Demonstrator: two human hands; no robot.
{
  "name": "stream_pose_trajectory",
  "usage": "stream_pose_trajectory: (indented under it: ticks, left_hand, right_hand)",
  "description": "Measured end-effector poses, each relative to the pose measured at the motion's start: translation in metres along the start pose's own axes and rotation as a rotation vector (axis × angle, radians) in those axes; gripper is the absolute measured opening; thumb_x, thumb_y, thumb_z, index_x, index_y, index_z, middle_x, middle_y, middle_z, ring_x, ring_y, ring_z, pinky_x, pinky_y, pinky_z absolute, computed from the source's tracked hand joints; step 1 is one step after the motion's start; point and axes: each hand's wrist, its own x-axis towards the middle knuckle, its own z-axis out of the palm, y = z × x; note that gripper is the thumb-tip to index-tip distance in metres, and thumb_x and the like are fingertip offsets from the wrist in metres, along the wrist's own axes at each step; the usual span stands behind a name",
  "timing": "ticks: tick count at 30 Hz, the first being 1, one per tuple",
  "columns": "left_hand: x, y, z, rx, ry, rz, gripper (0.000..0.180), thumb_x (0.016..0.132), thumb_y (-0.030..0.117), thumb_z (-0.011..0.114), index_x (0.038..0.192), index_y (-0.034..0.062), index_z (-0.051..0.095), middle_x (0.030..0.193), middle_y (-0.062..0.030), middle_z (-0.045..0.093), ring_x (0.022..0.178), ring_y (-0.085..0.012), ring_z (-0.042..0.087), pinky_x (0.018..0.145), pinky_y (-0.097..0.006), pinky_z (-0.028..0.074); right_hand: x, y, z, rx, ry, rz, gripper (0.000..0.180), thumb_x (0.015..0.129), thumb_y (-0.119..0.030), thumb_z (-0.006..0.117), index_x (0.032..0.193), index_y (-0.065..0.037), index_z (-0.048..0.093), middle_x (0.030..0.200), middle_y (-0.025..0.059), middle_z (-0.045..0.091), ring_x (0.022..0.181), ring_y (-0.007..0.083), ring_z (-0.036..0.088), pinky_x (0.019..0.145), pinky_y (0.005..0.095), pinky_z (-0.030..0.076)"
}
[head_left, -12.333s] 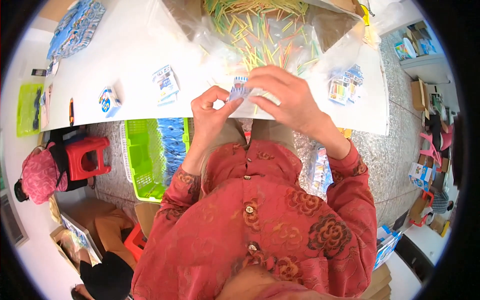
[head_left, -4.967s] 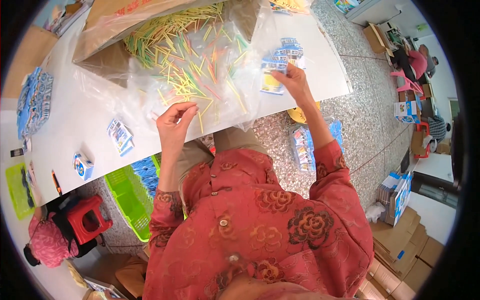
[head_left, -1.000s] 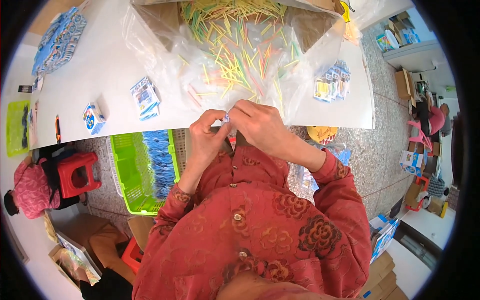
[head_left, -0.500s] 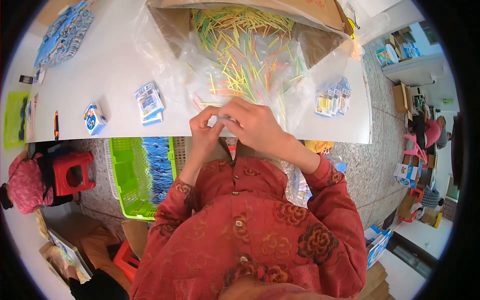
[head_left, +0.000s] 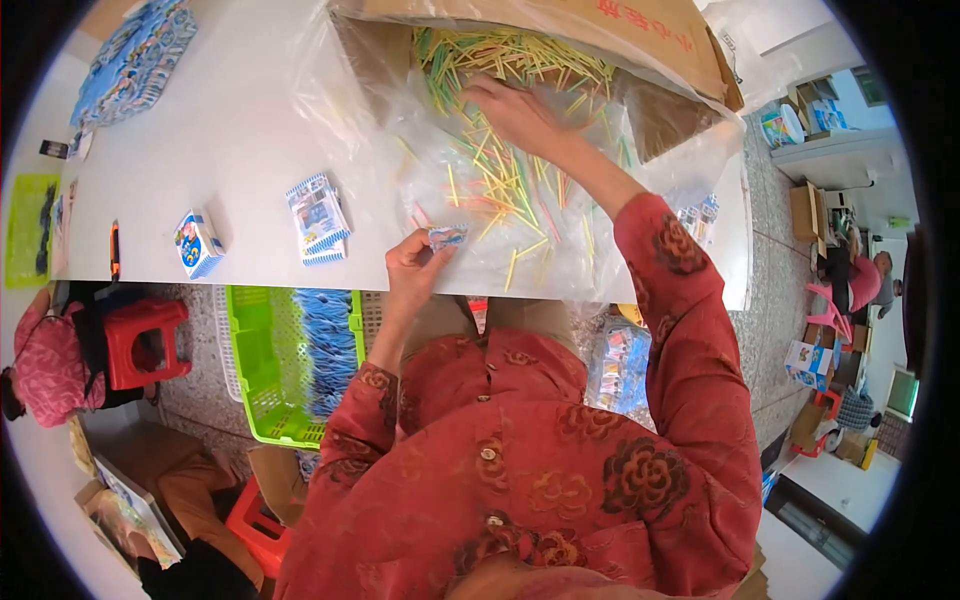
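Note:
Near the table's front edge, my left hand [head_left: 412,272] pinches a small blue-and-white printed packet [head_left: 447,237] between thumb and fingers. My right hand [head_left: 515,115] is stretched forward to the mouth of the cardboard box [head_left: 560,22]. Its fingers are bent together at the edge of a heap of thin yellow, green and pink sticks [head_left: 500,58]; whether a stick is between the fingertips is hidden. More loose sticks [head_left: 505,185] lie on clear plastic film [head_left: 410,190] between my two hands.
Left of my hands are a stack of printed cards [head_left: 318,215], a small blue-and-white box [head_left: 198,243] and a cutter knife [head_left: 115,250]. A green basket [head_left: 262,365] with blue bundles stands below the table edge. My right sleeve partly covers another stack of packets [head_left: 703,215].
Both hands were together at the table edge. My right hand has moved away and forward to the sticks, while my left hand stays near the edge with the packet, now in plain sight.

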Motion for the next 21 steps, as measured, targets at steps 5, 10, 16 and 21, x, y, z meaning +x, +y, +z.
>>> stream_pose_trajectory:
  ticks: [5, 10, 16, 21]
  left_hand:
    - [-0.001, 0.002, 0.000, -0.047, -0.043, 0.017, 0.018, 0.079, -0.005, 0.064, 0.097, -0.0033, 0.064, 0.093, -0.0032, 0.063, 0.084, -0.0083, 0.056, 0.076, -0.022, 0.045]
    - [-0.002, 0.005, 0.001, 0.008, -0.048, 0.005, 0.012, 0.078, -0.006, 0.063, 0.088, -0.0011, 0.062, 0.090, -0.0029, 0.063, 0.084, -0.0082, 0.056, 0.077, -0.022, 0.045]
    - [-0.002, 0.005, -0.001, 0.087, -0.029, -0.003, 0.010, 0.075, -0.005, 0.064, 0.083, -0.0001, 0.061, 0.083, -0.0025, 0.063, 0.078, -0.0077, 0.056, 0.071, -0.022, 0.044]
    - [-0.001, 0.011, 0.000, 0.185, -0.025, 0.004, 0.011, 0.073, -0.006, 0.064, 0.082, -0.0004, 0.061, 0.081, -0.0036, 0.063, 0.076, -0.0092, 0.058, 0.070, -0.021, 0.045]
  right_hand:
    - [0.046, 0.014, 0.023, -0.276, -0.175, -0.336, 0.023, 0.077, -0.001, 0.047, 0.099, -0.002, 0.054, 0.110, 0.0092, 0.052, 0.101, 0.0272, 0.056, 0.082, 0.0375, 0.050]
    - [0.065, 0.035, 0.045, -0.426, -0.302, -0.507, 0.021, 0.080, -0.005, 0.047, 0.101, -0.006, 0.049, 0.119, 0.0080, 0.049, 0.108, 0.0242, 0.054, 0.086, 0.0338, 0.049]
    - [0.072, 0.044, 0.053, -0.574, -0.367, -0.562, 0.027, 0.083, -0.008, 0.045, 0.110, -0.010, 0.044, 0.131, 0.0048, 0.044, 0.119, 0.0205, 0.047, 0.091, 0.0299, 0.045]
    - [0.075, 0.052, 0.056, -0.656, -0.285, -0.647, 0.025, 0.083, -0.010, 0.044, 0.108, -0.011, 0.044, 0.123, 0.0030, 0.048, 0.116, 0.0170, 0.049, 0.090, 0.0254, 0.045]
